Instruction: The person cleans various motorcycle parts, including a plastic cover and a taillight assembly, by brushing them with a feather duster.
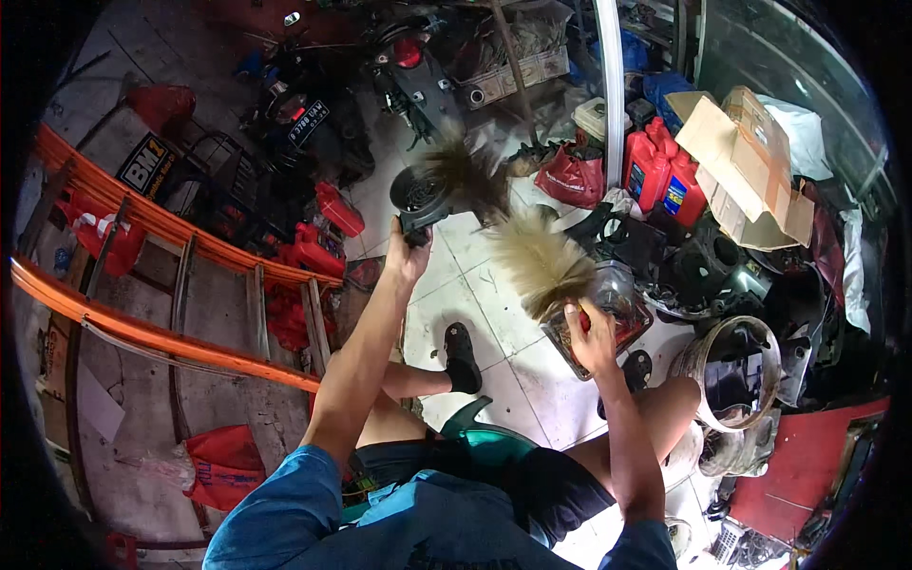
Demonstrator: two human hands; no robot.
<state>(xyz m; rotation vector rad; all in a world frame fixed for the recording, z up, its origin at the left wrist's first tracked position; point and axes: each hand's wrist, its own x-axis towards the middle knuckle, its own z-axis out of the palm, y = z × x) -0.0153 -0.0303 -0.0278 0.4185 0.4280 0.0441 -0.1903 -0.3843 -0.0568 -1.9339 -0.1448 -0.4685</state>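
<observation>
- White tiled floor [439,290]; motorcycle [420,87] at its far edge, red jugs [650,166] and cardboard box [736,161] crowding its right edge
- Orange ladder [57,293] along the left edge
- Left hand [408,255] grips a round black cover [416,195] above mid-floor; right hand [593,337] grasps a pale duster [540,261]

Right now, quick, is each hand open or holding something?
Left hand: closed, holding a dark round part.
Right hand: closed, holding a pale bushy duster.
</observation>
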